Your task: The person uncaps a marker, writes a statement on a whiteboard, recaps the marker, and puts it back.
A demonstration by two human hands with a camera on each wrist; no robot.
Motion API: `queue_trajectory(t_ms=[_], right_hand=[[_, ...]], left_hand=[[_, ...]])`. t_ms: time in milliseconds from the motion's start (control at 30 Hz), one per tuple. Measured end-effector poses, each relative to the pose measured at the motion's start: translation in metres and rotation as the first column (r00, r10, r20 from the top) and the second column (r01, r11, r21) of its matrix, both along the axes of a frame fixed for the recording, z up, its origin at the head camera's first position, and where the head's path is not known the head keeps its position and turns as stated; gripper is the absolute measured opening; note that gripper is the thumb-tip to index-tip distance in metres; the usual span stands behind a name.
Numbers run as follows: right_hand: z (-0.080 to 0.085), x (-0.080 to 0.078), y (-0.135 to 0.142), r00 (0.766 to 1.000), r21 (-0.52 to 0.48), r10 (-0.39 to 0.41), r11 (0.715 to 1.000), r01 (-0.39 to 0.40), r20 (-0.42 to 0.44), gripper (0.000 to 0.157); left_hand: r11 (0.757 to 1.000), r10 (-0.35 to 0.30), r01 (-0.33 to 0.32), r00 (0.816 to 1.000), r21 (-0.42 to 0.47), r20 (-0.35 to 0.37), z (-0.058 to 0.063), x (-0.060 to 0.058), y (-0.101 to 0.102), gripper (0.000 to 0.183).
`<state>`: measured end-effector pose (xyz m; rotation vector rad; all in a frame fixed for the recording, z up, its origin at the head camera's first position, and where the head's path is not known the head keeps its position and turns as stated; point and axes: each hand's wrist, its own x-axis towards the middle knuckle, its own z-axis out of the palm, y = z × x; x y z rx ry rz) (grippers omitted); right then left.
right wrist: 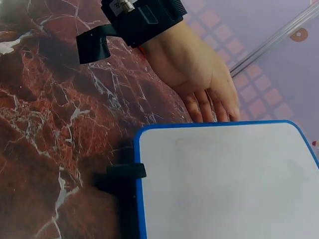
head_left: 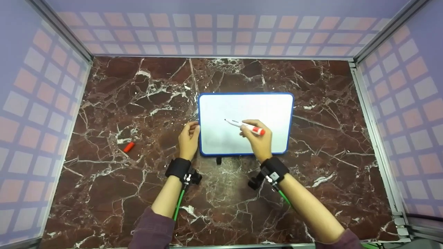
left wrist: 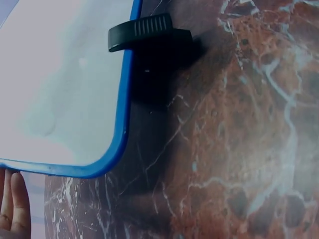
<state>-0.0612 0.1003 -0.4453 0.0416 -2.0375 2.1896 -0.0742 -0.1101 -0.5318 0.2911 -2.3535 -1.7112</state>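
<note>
A white marker [head_left: 242, 126] with a red end is held in my right hand [head_left: 258, 135], pinched between thumb and fingers over the whiteboard. Its bare dark tip points up and left; whether it touches the surface I cannot tell. The blue-framed whiteboard [head_left: 221, 141] lies in front of me. My left hand [head_left: 189, 138] is at its left edge. In the left wrist view, fairly straight fingers [left wrist: 20, 204] meet the blue rim, and the right wrist view shows the left hand [right wrist: 199, 79] there too, fingertips hidden behind the frame.
A red marker cap [head_left: 129, 147] lies on the marbled table [head_left: 155, 100], left of the board. A black clip [left wrist: 144, 31] grips the board's near edge by its left corner. Tiled panels [head_left: 221, 34] wall the back and both sides. Both wrists wear black straps with green cables.
</note>
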Motion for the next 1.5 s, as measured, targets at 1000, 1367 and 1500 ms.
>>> queue_trajectory(t_ms=[1000, 1367, 1500], right_hand=[[-0.008, -0.024, -0.050, 0.997, 0.311, 0.011, 0.950, 0.012, -0.070, 0.013], [-0.027, -0.028, -0.056, 0.996, 0.341, 0.038, 0.940, -0.007, -0.085, 0.013], [-0.042, -0.033, -0.056, 0.993, 0.368, 0.043, 0.930, 0.000, -0.109, 0.014]], left_hand=[[0.987, -0.062, 0.044, 0.992, 0.155, 0.112, -0.007, -0.005, -0.009, 0.028], [0.978, -0.089, 0.064, 0.989, 0.199, 0.119, 0.027, 0.004, -0.005, 0.027], [0.982, -0.082, 0.061, 0.990, 0.179, 0.113, 0.024, 0.004, -0.006, 0.027]])
